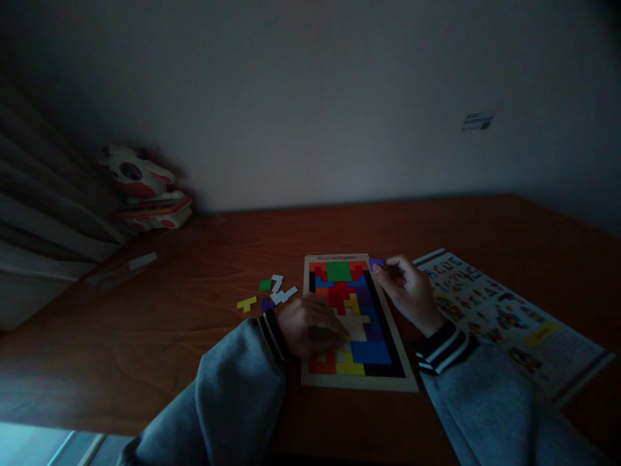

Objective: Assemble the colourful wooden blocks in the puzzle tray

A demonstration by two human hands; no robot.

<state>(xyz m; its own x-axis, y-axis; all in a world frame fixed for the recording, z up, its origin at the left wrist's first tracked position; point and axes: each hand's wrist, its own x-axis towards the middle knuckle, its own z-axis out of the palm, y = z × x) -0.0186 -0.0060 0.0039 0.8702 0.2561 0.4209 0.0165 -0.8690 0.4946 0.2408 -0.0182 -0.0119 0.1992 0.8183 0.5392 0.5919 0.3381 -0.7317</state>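
Observation:
A wooden puzzle board (359, 386) lies in front of me, mostly filled with coloured block pieces, with black floor showing along parts of its edges. Over its left half is my left hand (310, 323), fingers bent down onto the pieces; a bit of yellow shows by the fingertips, but whether they grip it is hidden. My right hand (407, 291) pinches a purple puzzle piece (376, 264) at the board's upper right edge. Left of the board lie loose pieces: a yellow piece (247, 303), a green piece (265, 285), a white piece (284, 296) and a purple piece (266, 304), partly behind my left sleeve.
A printed sheet (514, 317) with coloured figures lies on the brown table (233, 246) at the right. A red and white toy (145, 188) stands at the back left beside a curtain (43, 188). A grey wall (310, 110) rises behind the table.

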